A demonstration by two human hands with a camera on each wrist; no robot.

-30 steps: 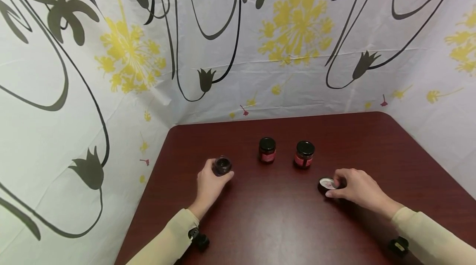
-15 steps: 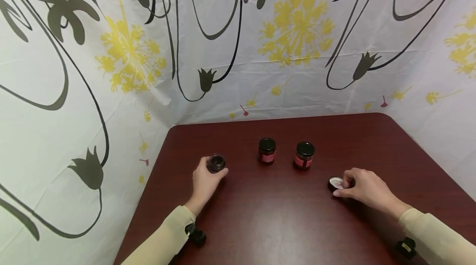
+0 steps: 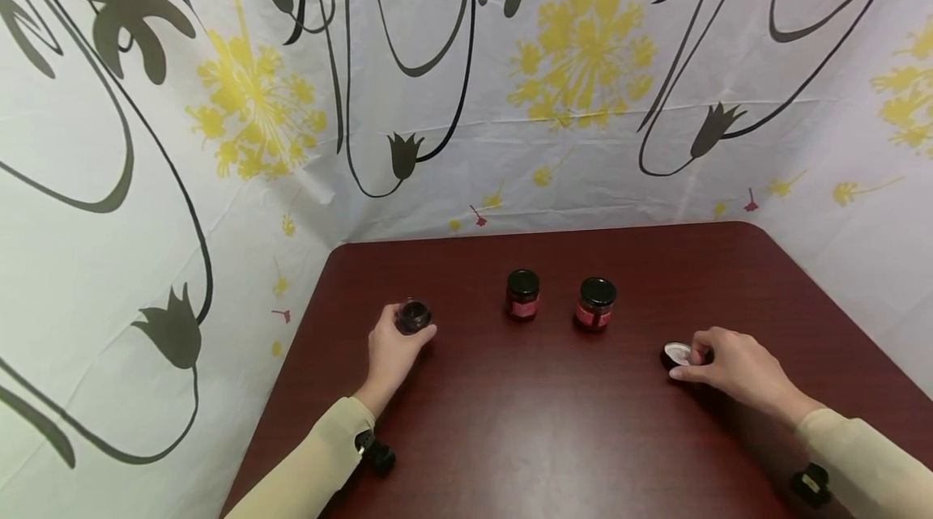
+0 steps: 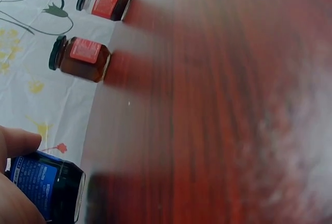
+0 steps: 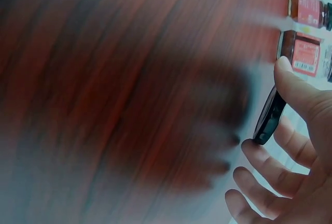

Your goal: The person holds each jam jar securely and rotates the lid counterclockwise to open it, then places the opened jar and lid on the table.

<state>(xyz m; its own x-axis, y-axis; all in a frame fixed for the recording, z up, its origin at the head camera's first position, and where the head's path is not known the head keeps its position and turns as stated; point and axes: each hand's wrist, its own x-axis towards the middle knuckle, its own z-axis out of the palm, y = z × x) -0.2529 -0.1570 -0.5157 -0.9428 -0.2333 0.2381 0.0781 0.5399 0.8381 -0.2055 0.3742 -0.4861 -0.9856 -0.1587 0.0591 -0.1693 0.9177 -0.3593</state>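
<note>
On the left of the head view, my left hand (image 3: 389, 355) grips a small dark glass jar (image 3: 413, 316) whose top is uncovered. The left wrist view shows a blue label (image 4: 34, 182) on it, with its base close over the table. Far to the right, my right hand (image 3: 739, 369) pinches a black jar lid (image 3: 677, 355) by its edge, pale inner side facing up. In the right wrist view, thumb and fingers hold that lid (image 5: 270, 116) above its shadow.
Two jars with black lids and red labels stand between my hands, one nearer the left (image 3: 523, 295) and one nearer the right (image 3: 594, 304). The dark red wooden table (image 3: 539, 422) meets a patterned cloth (image 3: 452, 130) behind and at both sides.
My left hand has moved left with the uncovered jar. My right hand has moved right with the lid, so they are farther apart. The two lidded jars have stayed put.
</note>
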